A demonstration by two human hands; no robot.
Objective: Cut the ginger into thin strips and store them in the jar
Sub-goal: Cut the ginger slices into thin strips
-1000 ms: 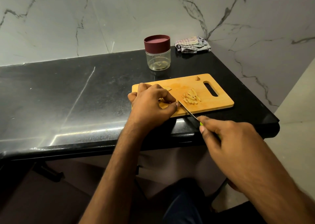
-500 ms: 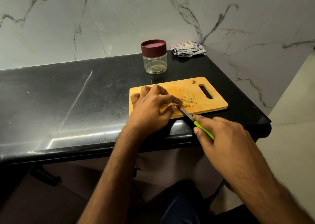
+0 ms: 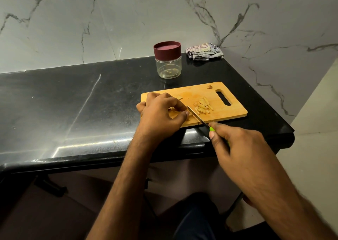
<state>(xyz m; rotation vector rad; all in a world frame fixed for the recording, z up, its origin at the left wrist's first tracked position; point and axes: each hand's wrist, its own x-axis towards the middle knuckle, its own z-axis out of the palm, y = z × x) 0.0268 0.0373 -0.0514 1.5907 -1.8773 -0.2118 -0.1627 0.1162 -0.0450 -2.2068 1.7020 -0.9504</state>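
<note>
Black bench (image 3: 73,101): our left hand (image 3: 161,114) pinches ginger (image 3: 172,110), right hand (image 3: 241,148) grips knife (image 3: 198,118); blade sits beside our fingertips (image 3: 187,113), so a slip probably nicks them.

This is a home kitchen. A polished black stone counter (image 3: 73,101) runs along a wall of white marble with grey veins (image 3: 128,20), and on it lie a wooden cutting board (image 3: 236,112) with cut ginger strips (image 3: 203,107), a clear jar (image 3: 168,68) with a maroon lid (image 3: 167,49), and a crumpled checked dishcloth (image 3: 204,53) in the corner.
</note>
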